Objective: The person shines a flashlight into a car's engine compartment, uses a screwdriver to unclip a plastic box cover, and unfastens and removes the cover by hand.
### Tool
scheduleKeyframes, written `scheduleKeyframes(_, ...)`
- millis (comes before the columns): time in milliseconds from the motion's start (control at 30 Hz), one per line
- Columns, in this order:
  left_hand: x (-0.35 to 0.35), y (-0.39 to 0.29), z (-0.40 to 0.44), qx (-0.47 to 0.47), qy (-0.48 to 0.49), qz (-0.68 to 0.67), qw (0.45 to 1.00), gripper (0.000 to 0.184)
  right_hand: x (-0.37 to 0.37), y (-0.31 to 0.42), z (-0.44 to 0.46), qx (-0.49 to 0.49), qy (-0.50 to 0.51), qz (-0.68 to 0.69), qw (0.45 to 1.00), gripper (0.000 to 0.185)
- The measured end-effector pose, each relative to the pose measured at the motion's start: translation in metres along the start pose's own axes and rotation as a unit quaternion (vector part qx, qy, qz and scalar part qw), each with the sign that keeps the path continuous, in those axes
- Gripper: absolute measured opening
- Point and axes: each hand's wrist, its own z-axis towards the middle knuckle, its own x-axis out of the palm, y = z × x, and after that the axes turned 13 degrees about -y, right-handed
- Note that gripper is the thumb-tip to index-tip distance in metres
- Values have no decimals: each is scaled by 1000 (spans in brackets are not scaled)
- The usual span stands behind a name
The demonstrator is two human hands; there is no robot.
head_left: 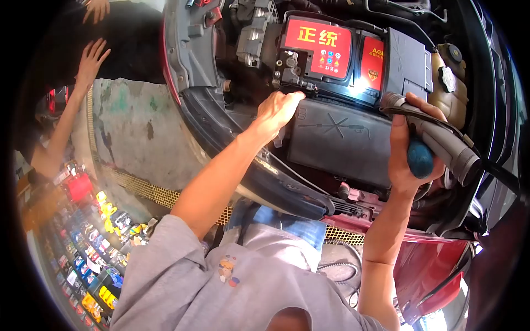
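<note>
My left hand [279, 110] is closed in a pinch just below the black terminal clamp [292, 71] of a car battery [323, 47] with a red label. What its fingers grip is hidden. Over the right side of the engine bay, my right hand [406, 160] is wrapped around a grey tube-shaped flashlight [436, 138] with ribbed ends and a dark strap. A bluish-white glow falls on the battery near its front end. A rounded blue handle end [420, 157] shows in the same palm; the rest of it is hidden.
A black plastic cover [337, 138] lies in front of the battery, and a yellowed coolant tank [448, 99] stands to the right. The bumper edge [287, 190] curves before me. Another person's hand [91, 60] is at far left, above many coloured packages [83, 254].
</note>
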Motion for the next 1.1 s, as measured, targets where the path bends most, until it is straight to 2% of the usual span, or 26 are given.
scheduleKeyframes(267,-4,-1,3,-18,38,12,999,65,-2,-3,0,26,-19,5,999,36)
scheduleKeyframes(300,-4,0,5,-7,36,21,999,64,-3,-2,1,23,-20,0,1000,35)
scheduleKeyframes(367,-5,5,5,13,35,41,998,64,-5,1,-1,92,-40,24,995,34)
scheduleKeyframes(467,-5,7,2,35,2,6,999,60,-12,1,5,104,-28,-11,994,33)
scheduleKeyframes(567,-8,10,-2,119,7,26,993,54,-19,2,7,136,-34,4,990,37)
scheduleKeyframes(633,-11,2,-10,135,2,88,987,51,-22,3,6,184,-56,35,981,43)
scheduleKeyframes(667,-12,-1,-14,143,-1,119,983,51,-23,2,7,180,-53,30,982,43)
scheduleKeyframes(700,-10,4,-15,175,-23,114,978,50,-25,1,8,178,-50,24,982,43)
scheduleKeyframes(800,-13,1,-22,192,-30,106,975,46,-26,4,5,192,-37,8,981,44)
scheduleKeyframes(900,-18,5,-29,225,-22,49,973,37,-20,3,1,172,-25,7,985,45)
scheduleKeyframes(933,-17,6,-32,228,-25,93,969,30,-18,3,0,168,-22,8,985,45)
scheduleKeyframes(1000,-9,19,-38,300,-107,109,942,23,-18,3,-4,178,-17,26,983,47)
scheduleKeyframes(1033,-10,21,-45,282,-91,102,950,20,-18,5,-5,184,-12,33,982,48)
scheduleKeyframes(1100,-2,25,-46,275,-133,109,946,18,-16,11,-9,195,-9,43,980,51)
